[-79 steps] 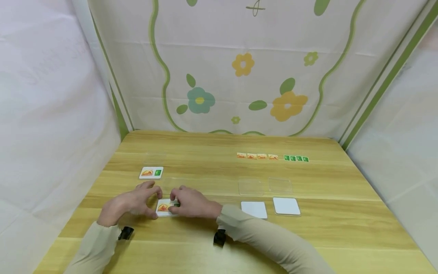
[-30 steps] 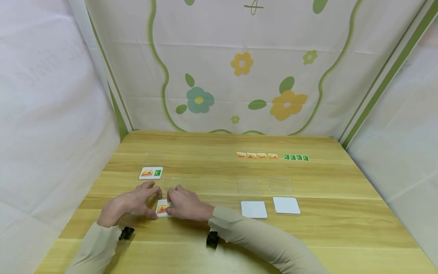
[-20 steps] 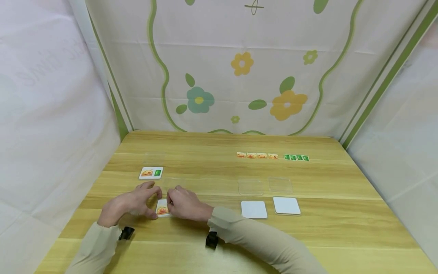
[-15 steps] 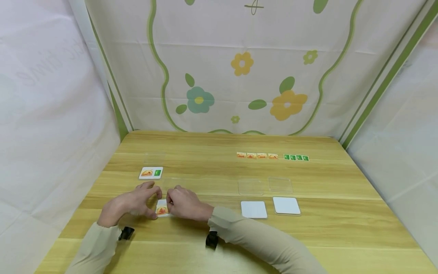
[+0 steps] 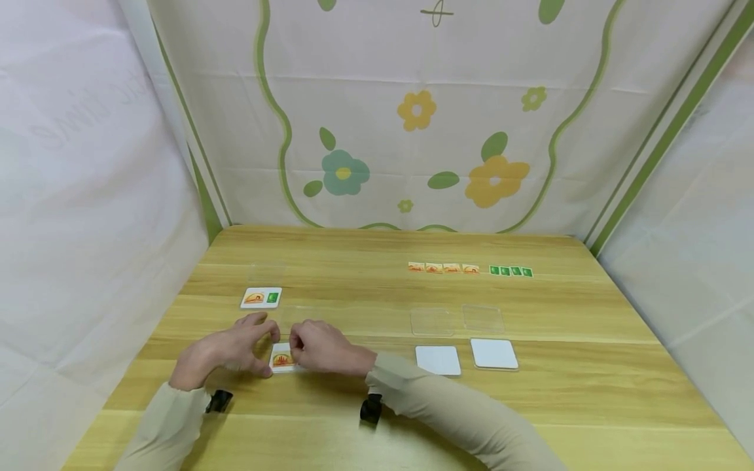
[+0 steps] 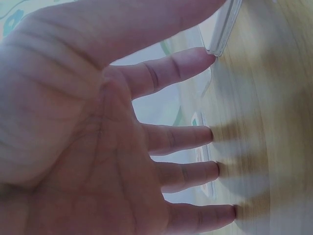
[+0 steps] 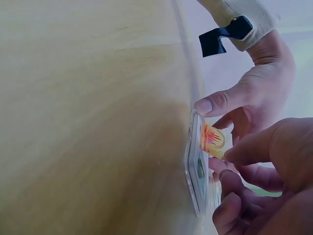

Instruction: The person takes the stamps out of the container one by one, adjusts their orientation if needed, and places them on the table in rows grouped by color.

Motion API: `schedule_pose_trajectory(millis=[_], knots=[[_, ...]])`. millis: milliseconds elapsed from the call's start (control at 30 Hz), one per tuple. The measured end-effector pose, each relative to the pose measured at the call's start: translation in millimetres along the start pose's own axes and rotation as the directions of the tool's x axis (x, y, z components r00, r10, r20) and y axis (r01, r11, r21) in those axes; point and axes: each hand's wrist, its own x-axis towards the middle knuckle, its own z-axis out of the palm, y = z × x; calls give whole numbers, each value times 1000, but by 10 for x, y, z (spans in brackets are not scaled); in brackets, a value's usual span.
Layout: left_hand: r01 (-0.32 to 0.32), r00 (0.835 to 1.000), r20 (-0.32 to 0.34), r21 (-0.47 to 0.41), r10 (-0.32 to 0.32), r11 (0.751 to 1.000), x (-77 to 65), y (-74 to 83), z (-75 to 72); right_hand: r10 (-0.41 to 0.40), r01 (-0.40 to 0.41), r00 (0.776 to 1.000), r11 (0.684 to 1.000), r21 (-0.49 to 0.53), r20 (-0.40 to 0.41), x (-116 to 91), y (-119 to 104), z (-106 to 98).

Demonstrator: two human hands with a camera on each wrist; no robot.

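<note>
In the head view a white card in a clear case lies at the left front between my hands. A small orange city-skyline picture is over its left half. My right hand pinches this picture at its edge; in the right wrist view the orange picture stands tilted up from the card. A green piece lies on the same card, hidden in the head view. My left hand holds the case's left corners with thumb and index finger, its other fingers straight on the table.
Behind the left hand lies another card with an orange and a green picture. Two white cards lie at the right, with clear covers behind them. Several orange pictures and green pieces line the back.
My right hand has moved left from the green piece to the orange picture and pinches it. The picture shifted towards the front, then slightly right. My left hand has stayed in place.
</note>
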Motion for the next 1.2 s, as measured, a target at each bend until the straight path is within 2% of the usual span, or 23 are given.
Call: schedule_pose_trajectory(millis=[233, 300, 500, 833, 1200], knots=[[-15, 1000, 3, 16, 15, 1000, 0, 21, -25, -39, 36, 999, 997, 73, 38, -12, 84, -84], [-3, 1000, 3, 12, 3, 1000, -1, 28, -26, -43, 39, 998, 995, 88, 46, -27, 110, -107], [4, 1000, -7, 13, -4, 1000, 12, 28, -15, -21, 14, 998, 990, 139, 51, -68, 183, -182], [11, 1000, 1, 13, -11, 1000, 3, 34, -12, -52, 47, 998, 989, 138, 31, -80, 256, -334], [18, 1000, -2, 19, -18, 1000, -17, 33, -13, -107, 96, 992, 983, 159, 62, -22, 347, -451]])
